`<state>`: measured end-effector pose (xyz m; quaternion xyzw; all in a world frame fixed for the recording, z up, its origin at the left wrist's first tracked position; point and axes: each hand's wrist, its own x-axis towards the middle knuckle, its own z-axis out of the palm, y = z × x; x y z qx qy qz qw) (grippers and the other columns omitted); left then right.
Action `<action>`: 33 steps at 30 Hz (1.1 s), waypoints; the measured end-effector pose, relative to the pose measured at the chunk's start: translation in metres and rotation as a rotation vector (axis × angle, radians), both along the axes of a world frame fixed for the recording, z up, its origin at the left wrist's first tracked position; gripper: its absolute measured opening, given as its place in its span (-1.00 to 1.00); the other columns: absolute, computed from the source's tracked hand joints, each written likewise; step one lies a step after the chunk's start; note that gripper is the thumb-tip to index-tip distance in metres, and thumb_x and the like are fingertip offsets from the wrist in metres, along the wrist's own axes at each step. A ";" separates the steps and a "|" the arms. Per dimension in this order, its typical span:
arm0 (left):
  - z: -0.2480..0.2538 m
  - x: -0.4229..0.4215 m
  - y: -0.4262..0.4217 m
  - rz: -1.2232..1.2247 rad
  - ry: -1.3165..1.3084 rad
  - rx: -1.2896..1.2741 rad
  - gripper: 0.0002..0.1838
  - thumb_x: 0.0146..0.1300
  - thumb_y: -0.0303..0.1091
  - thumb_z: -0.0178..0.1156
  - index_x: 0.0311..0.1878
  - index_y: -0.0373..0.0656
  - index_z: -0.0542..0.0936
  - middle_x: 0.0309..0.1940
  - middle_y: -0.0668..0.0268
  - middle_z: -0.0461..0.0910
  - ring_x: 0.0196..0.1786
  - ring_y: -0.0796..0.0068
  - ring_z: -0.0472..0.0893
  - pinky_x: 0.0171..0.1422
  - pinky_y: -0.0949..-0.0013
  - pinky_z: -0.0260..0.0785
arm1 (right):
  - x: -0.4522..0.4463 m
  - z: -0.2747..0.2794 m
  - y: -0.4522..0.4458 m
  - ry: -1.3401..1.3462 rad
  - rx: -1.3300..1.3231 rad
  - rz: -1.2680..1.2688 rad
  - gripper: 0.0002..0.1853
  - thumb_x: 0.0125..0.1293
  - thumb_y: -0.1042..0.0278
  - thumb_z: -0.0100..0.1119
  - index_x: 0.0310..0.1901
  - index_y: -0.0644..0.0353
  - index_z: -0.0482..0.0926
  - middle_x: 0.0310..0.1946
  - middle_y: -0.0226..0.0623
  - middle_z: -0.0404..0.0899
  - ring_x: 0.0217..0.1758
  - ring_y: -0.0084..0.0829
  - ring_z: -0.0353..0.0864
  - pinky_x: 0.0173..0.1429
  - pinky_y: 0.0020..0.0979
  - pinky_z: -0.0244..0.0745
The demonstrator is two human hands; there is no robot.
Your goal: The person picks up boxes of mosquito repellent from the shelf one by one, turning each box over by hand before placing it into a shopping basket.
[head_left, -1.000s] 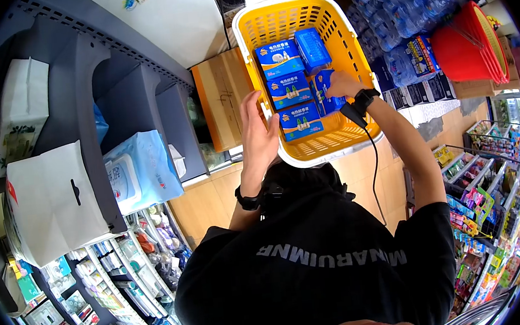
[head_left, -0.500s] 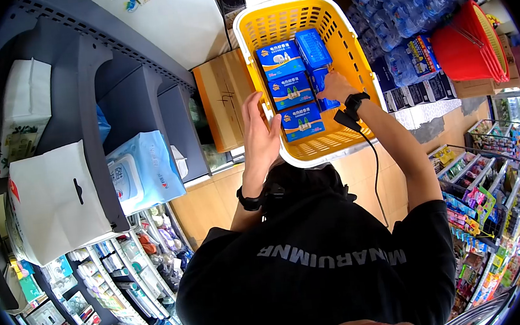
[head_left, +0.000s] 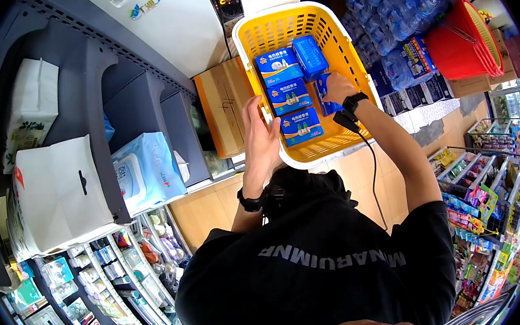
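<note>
A yellow shopping basket (head_left: 327,151) with a white rim holds several blue boxes of electric mosquito-repellent liquid. Three of them, the top box (head_left: 279,67), middle box (head_left: 290,96) and bottom box (head_left: 301,127), line its left side. Another blue box (head_left: 310,56) lies at the upper right of these, slightly tilted. My left hand (head_left: 260,139) is at the basket's left rim, thumb on the inner side and long fingers outside. My right hand (head_left: 338,89) reaches inside and grips a blue box (head_left: 325,96) by its right side; the fingers partly cover it.
A cardboard box (head_left: 224,107) stands left of the basket, beside a white appliance (head_left: 186,20) with a lit display. Grey shelving (head_left: 89,78) holds packs of wipes (head_left: 149,169). To the right are bottled water packs (head_left: 397,2) and red baskets (head_left: 463,42). A cable (head_left: 377,177) hangs from my right wrist.
The box in my right hand has shifted slightly down and turned, with a gap now between it and the left boxes. The upper right box sits more tilted. My left hand stays at the rim.
</note>
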<state>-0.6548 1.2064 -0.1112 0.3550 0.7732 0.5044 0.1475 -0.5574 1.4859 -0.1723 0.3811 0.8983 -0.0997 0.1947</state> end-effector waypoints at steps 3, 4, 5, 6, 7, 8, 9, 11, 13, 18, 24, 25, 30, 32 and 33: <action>0.006 0.002 0.000 -0.003 -0.027 -0.006 -0.36 0.37 -0.51 0.24 0.45 -0.23 0.20 0.41 0.00 0.23 0.38 -0.01 0.41 0.45 0.13 0.38 | 0.005 0.019 -0.004 0.014 -0.009 0.084 -0.18 -0.01 -0.11 0.58 0.11 0.46 0.55 0.02 0.11 0.68 0.06 0.08 0.72 0.20 -0.15 0.63; 0.009 0.003 0.000 -0.007 -0.037 -0.001 -0.36 0.37 -0.53 0.22 0.44 -0.23 0.19 0.41 -0.02 0.22 0.45 -0.11 0.35 0.49 0.07 0.32 | 0.006 0.026 -0.009 0.023 -0.002 0.069 -0.18 0.01 -0.14 0.56 0.08 0.46 0.55 0.00 0.11 0.69 0.06 0.06 0.72 0.18 -0.16 0.63; 0.008 0.003 -0.001 -0.012 -0.036 0.004 -0.36 0.37 -0.53 0.22 0.44 -0.23 0.19 0.41 -0.02 0.22 0.45 -0.11 0.35 0.49 0.07 0.32 | 0.008 0.033 -0.014 0.033 0.004 0.054 -0.19 0.03 -0.17 0.54 0.06 0.46 0.56 -0.01 0.12 0.69 0.06 0.04 0.73 0.16 -0.17 0.63; 0.006 0.003 -0.002 -0.017 -0.035 -0.001 -0.36 0.39 -0.48 0.22 0.45 -0.23 0.18 0.43 -0.04 0.22 0.45 -0.12 0.34 0.48 0.06 0.32 | 0.011 0.038 -0.015 0.035 0.010 0.048 -0.19 0.03 -0.17 0.54 0.06 0.46 0.56 -0.01 0.12 0.69 0.06 0.04 0.73 0.16 -0.17 0.63; 0.005 0.003 -0.002 -0.022 -0.033 -0.005 -0.36 0.41 -0.44 0.22 0.46 -0.24 0.17 0.44 -0.06 0.21 0.46 -0.12 0.34 0.48 0.05 0.31 | 0.014 0.042 -0.015 0.036 -0.041 0.049 -0.20 0.06 -0.17 0.51 0.12 0.41 0.55 0.03 0.09 0.68 0.09 0.00 0.72 0.19 -0.14 0.62; 0.005 0.004 -0.003 -0.028 -0.028 0.001 -0.36 0.41 -0.44 0.22 0.46 -0.24 0.17 0.44 -0.06 0.21 0.46 -0.12 0.34 0.48 0.05 0.31 | 0.016 0.047 -0.016 0.037 -0.093 0.050 -0.20 0.09 -0.17 0.48 0.17 0.36 0.54 0.08 0.07 0.67 0.12 -0.04 0.72 0.22 -0.11 0.61; 0.006 0.007 -0.005 -0.014 0.046 -0.021 -0.36 0.43 -0.39 0.21 0.47 -0.24 0.18 0.44 -0.07 0.22 0.45 -0.12 0.34 0.48 0.06 0.31 | 0.020 0.052 -0.018 0.110 -0.090 0.075 -0.23 0.15 -0.21 0.41 0.16 0.34 0.56 0.01 0.08 0.70 0.05 0.00 0.74 0.15 -0.12 0.63; 0.011 0.012 -0.009 -0.008 0.124 -0.040 -0.36 0.44 -0.33 0.20 0.47 -0.24 0.18 0.43 -0.09 0.24 0.45 -0.13 0.35 0.48 0.06 0.31 | 0.035 0.083 -0.032 0.242 -0.154 0.039 -0.28 0.20 -0.19 0.38 0.15 0.34 0.57 -0.06 0.07 0.72 0.00 -0.01 0.75 0.11 -0.14 0.63; 0.026 0.019 -0.015 -0.030 0.146 0.035 -0.41 0.47 -0.27 0.19 0.45 -0.27 0.26 0.40 -0.09 0.34 0.42 -0.07 0.41 0.49 0.09 0.29 | 0.061 0.120 -0.062 0.537 -0.230 -0.018 -0.40 0.35 -0.10 0.28 0.12 0.35 0.59 -0.22 0.04 0.75 -0.13 -0.07 0.78 -0.02 -0.20 0.64; 0.071 0.053 -0.040 -0.220 -0.149 0.290 -0.54 0.51 -0.34 0.16 0.37 -0.33 0.41 0.32 0.00 0.52 0.38 0.17 0.51 0.48 0.17 0.29 | 0.162 0.187 -0.170 1.159 -0.625 -0.165 -0.58 0.51 0.37 0.14 0.31 0.31 0.40 0.03 -0.16 0.68 0.14 -0.39 0.67 0.22 -0.37 0.52; 0.088 0.102 -0.092 -0.577 -0.374 0.510 -0.54 0.53 -0.44 0.03 0.43 -0.36 0.36 0.40 0.00 0.45 0.47 0.18 0.43 0.51 0.16 0.23 | 0.257 0.186 -0.303 1.567 -0.558 -0.315 -0.42 0.49 0.29 0.14 0.44 0.31 0.23 0.28 0.01 0.48 0.25 -0.18 0.58 0.26 -0.24 0.49; 0.093 0.111 -0.104 -0.625 -0.382 0.499 -0.53 0.54 -0.43 -0.01 0.44 -0.39 0.33 0.41 -0.01 0.43 0.48 0.16 0.42 0.51 0.16 0.23 | 0.267 0.182 -0.323 1.585 -0.543 -0.326 -0.42 0.49 0.29 0.14 0.44 0.31 0.23 0.28 0.01 0.48 0.25 -0.18 0.58 0.26 -0.24 0.49; 0.090 0.145 -0.171 -0.802 -0.448 0.473 -0.47 0.52 -0.36 -0.02 0.47 -0.40 0.28 0.44 -0.04 0.39 0.49 0.13 0.40 0.52 0.14 0.22 | 0.301 0.169 -0.414 1.796 -0.234 -0.484 -0.41 0.47 0.37 0.09 0.45 0.30 0.18 0.29 0.09 0.45 0.19 -0.13 0.59 0.19 -0.20 0.51; 0.091 0.154 -0.199 -0.854 -0.533 0.441 -0.43 0.53 -0.29 -0.02 0.49 -0.39 0.26 0.47 -0.05 0.35 0.51 0.13 0.39 0.53 0.13 0.20 | 0.306 0.168 -0.448 1.841 -0.211 -0.502 -0.40 0.46 0.36 0.11 0.45 0.30 0.18 0.27 0.10 0.46 0.17 -0.14 0.60 0.17 -0.20 0.51; 0.087 0.154 -0.210 -0.916 -0.637 0.468 -0.44 0.53 -0.38 0.01 0.51 -0.38 0.23 0.50 -0.01 0.32 0.53 0.18 0.35 0.54 0.17 0.17 | 0.309 0.166 -0.463 1.862 -0.229 -0.496 -0.40 0.46 0.36 0.11 0.45 0.31 0.18 0.26 0.10 0.46 0.16 -0.14 0.60 0.16 -0.20 0.51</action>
